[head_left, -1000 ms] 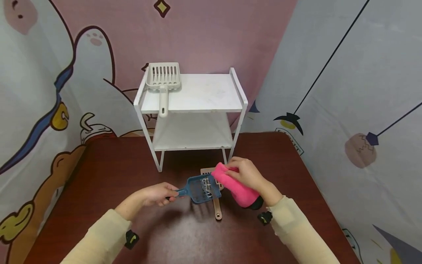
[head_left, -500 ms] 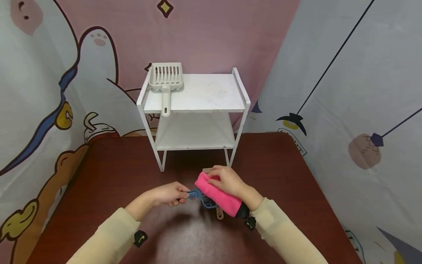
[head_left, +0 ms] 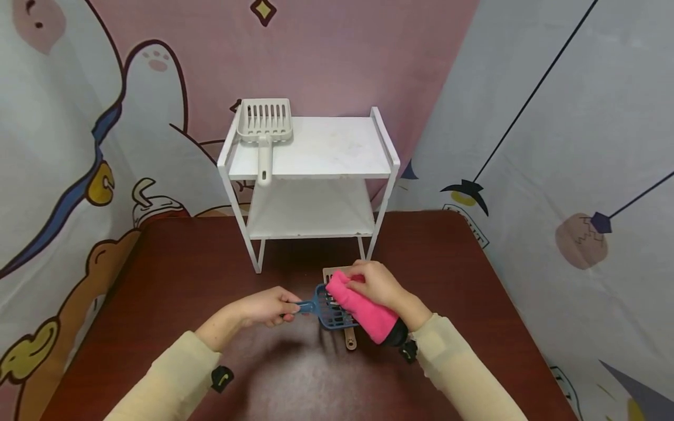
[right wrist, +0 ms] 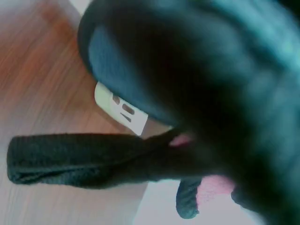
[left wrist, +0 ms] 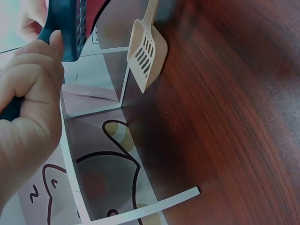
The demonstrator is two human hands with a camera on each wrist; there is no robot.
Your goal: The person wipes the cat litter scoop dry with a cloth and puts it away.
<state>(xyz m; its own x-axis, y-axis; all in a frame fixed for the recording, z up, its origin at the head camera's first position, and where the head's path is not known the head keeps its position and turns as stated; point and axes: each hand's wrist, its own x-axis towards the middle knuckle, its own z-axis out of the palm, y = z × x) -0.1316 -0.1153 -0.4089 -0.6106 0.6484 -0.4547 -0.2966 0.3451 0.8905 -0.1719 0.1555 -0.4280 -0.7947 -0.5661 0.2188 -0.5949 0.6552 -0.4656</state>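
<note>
My left hand (head_left: pixel 265 308) holds a blue litter scoop (head_left: pixel 327 316) by its handle, above the table; in the left wrist view the fingers wrap that handle. My right hand (head_left: pixel 380 286) pinches a bright pink cloth (head_left: pixel 363 313) with a black end, which lies over the right part of the scoop and hides it. A beige litter scoop (left wrist: pixel 152 51) rests on the table beneath, its paw-marked handle (head_left: pixel 350 339) showing below the blue scoop. Dark, blurred fabric (right wrist: pixel 70 159) fills much of the right wrist view.
Behind the hands stands a white two-tier shelf (head_left: pixel 337 146) on the dark red-brown table (head_left: pixel 179 257). An off-white litter scoop (head_left: pixel 265 126) lies at the left of its top tier, handle over the front edge. Cartoon-printed fabric (head_left: pixel 400 58) hangs behind and beside the table.
The pink cloth and right hand moved left across the blue scoop, then back a little to the right, uncovering more of its slotted head. My left hand keeps hold of the handle.
</note>
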